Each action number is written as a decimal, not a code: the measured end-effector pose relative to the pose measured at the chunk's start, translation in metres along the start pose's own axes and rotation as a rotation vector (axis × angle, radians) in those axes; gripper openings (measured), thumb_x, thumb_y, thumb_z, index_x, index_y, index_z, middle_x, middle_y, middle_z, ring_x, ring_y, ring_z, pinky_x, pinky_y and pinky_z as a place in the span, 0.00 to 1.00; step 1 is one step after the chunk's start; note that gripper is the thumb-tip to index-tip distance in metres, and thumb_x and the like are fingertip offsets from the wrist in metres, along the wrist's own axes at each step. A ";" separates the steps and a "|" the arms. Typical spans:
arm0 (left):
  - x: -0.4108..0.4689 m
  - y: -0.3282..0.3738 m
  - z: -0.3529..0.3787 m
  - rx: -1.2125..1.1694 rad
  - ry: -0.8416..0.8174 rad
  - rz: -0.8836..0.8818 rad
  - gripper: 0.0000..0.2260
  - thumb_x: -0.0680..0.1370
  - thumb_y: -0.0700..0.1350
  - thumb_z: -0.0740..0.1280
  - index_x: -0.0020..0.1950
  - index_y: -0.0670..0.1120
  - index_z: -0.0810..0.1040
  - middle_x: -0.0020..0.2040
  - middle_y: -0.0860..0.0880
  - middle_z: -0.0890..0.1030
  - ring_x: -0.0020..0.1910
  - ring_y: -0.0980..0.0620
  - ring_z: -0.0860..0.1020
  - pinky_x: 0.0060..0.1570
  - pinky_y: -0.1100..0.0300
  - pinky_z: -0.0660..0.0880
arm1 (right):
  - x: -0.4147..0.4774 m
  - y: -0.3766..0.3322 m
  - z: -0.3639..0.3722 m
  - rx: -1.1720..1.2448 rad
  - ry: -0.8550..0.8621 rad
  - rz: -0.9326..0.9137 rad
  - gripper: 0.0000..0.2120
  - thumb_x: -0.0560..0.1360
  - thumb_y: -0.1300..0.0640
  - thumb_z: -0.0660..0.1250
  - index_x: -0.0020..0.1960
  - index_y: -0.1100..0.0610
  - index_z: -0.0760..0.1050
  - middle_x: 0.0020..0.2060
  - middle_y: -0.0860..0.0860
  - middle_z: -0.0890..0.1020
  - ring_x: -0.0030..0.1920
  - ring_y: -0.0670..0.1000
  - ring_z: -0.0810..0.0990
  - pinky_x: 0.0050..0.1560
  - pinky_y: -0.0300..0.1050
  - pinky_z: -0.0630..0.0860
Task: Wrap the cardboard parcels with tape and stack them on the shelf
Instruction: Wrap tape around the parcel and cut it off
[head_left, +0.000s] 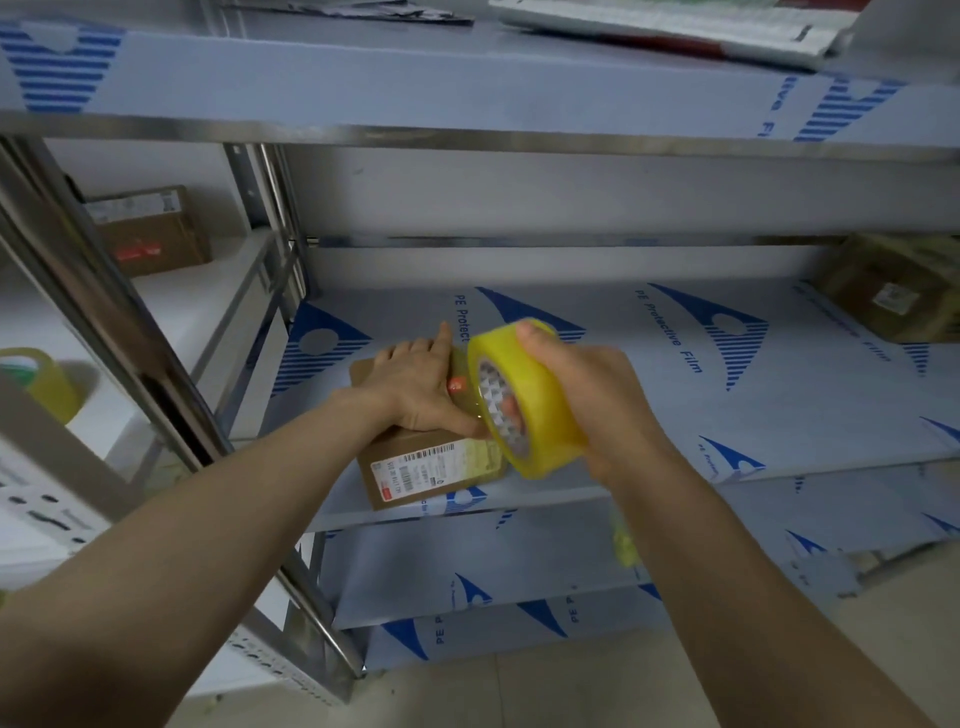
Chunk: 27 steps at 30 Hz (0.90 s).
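Tape roll (540, 415), clasped in the right hand (597, 405), touches the right end of the cardboard parcel (431, 467), which the flat-fingered left hand (410, 384) pins at the middle shelf (727, 405) front edge.

Two arms of one person, seen from their own head camera. The left forearm (234, 519) and right forearm (727, 571) are bare along their whole visible length. The left hand (415, 384) and right hand (587, 395) are bare too. Nails on the fingers (443, 338) look short and plain, though the picture is soft there.
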<state>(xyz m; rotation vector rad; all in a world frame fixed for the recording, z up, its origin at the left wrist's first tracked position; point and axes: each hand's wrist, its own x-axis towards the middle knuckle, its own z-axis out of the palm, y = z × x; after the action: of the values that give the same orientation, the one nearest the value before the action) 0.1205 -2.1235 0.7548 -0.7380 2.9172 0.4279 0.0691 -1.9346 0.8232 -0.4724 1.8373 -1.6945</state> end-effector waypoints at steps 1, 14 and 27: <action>0.001 -0.001 -0.001 0.001 0.008 0.005 0.60 0.59 0.73 0.69 0.78 0.49 0.41 0.74 0.43 0.61 0.72 0.41 0.59 0.70 0.45 0.54 | -0.012 0.006 -0.007 -0.017 -0.025 0.004 0.15 0.73 0.47 0.70 0.33 0.56 0.77 0.23 0.48 0.81 0.23 0.43 0.80 0.21 0.34 0.73; 0.005 -0.002 -0.023 0.034 -0.336 0.001 0.57 0.59 0.67 0.73 0.76 0.61 0.37 0.78 0.49 0.43 0.76 0.43 0.44 0.71 0.42 0.47 | -0.029 0.103 -0.012 -0.095 0.045 0.114 0.22 0.76 0.50 0.68 0.23 0.54 0.74 0.20 0.49 0.78 0.21 0.42 0.77 0.22 0.31 0.70; 0.045 0.057 0.008 0.108 0.157 -0.196 0.21 0.74 0.51 0.59 0.67 0.48 0.69 0.66 0.42 0.71 0.65 0.41 0.67 0.63 0.46 0.61 | -0.004 0.108 0.000 -0.162 -0.034 0.152 0.22 0.76 0.49 0.66 0.24 0.54 0.72 0.24 0.58 0.79 0.24 0.50 0.79 0.33 0.47 0.76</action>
<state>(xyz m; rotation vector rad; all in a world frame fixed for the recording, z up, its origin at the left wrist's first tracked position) 0.0541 -2.0933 0.7531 -1.0733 2.9410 0.1999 0.0860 -1.9184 0.7178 -0.4130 1.9424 -1.4362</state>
